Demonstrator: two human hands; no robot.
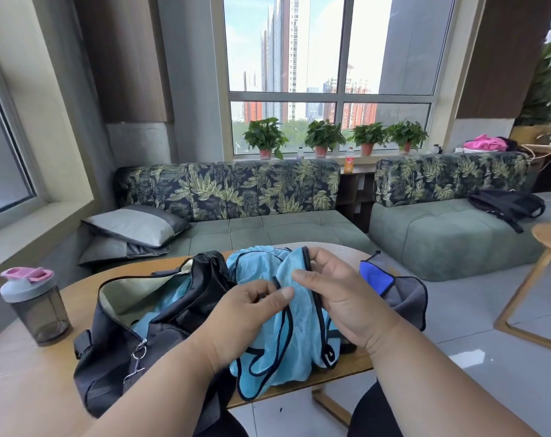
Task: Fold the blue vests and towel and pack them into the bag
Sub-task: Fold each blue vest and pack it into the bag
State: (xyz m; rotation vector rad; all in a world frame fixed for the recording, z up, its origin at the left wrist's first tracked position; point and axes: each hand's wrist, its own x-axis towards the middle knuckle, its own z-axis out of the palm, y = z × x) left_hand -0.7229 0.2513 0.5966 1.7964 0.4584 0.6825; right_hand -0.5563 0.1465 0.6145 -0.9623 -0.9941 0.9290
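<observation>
A light blue mesh vest (267,351) with black trim hangs crumpled over the wooden table's near edge. My left hand (245,313) pinches its black trim between thumb and fingers. My right hand (340,294) grips another trimmed edge of the same vest, slightly higher. More light blue fabric (255,263) bunches up behind my hands. A black duffel bag (135,339) lies open on the left, with light blue cloth (173,304) inside it. A grey towel with a bright blue patch (397,288) lies on the table to the right.
A grey shaker bottle with a pink lid (34,304) stands at the table's left. The wooden table (22,373) ends just in front of me. Green sofas (267,228) sit beyond it, with a black backpack (507,206) and a small wooden side table (548,247) on the right.
</observation>
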